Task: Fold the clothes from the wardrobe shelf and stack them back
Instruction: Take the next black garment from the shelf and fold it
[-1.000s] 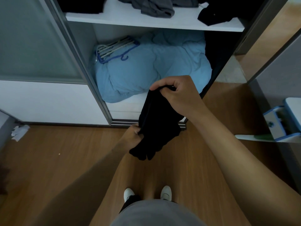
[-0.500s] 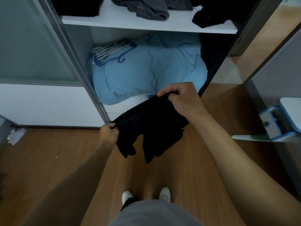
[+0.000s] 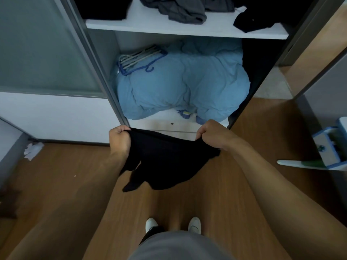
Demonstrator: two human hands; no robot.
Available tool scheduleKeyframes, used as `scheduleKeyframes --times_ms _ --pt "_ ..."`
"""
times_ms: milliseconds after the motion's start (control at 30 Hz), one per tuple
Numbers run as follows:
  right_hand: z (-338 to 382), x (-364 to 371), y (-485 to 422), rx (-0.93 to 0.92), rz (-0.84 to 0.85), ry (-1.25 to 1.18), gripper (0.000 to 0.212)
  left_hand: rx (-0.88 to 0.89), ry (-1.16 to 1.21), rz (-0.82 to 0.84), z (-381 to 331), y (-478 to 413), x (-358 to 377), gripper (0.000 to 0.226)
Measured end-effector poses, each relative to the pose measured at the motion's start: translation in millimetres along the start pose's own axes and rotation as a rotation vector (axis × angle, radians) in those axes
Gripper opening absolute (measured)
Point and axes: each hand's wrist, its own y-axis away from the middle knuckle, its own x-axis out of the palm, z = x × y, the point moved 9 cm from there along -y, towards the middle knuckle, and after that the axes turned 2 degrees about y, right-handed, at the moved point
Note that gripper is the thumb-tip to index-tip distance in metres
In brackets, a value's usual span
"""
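Observation:
I hold a black garment [image 3: 165, 162] stretched between both hands in front of the open wardrobe. My left hand [image 3: 119, 140] grips its left top corner and my right hand [image 3: 212, 135] grips its right top corner, so the top edge runs roughly level. The cloth hangs down loosely over the wooden floor. Above, the white wardrobe shelf [image 3: 150, 27] carries a crumpled grey garment [image 3: 180, 10], a black garment [image 3: 251, 21] at the right and another dark one [image 3: 105, 8] at the left.
A light blue duvet [image 3: 184, 85] fills the lower compartment, with several hangers [image 3: 140, 57] on top of it. The sliding door [image 3: 41, 49] stands left. Crumpled white paper [image 3: 32, 150] lies on the floor at left. A blue-and-white object [image 3: 326, 145] juts in at right.
My hands have pulled apart, spreading the bunched black garment wide. The left hand rose and moved left; the right hand dropped lower, so the top edge is now nearly level.

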Motion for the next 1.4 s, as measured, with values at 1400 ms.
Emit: scheduleKeyframes --times_ms 1400 --pt "88 54 8 -0.232 0.419 0.233 0.039 0.195 -0.509 0.744 15 42 88 0.019"
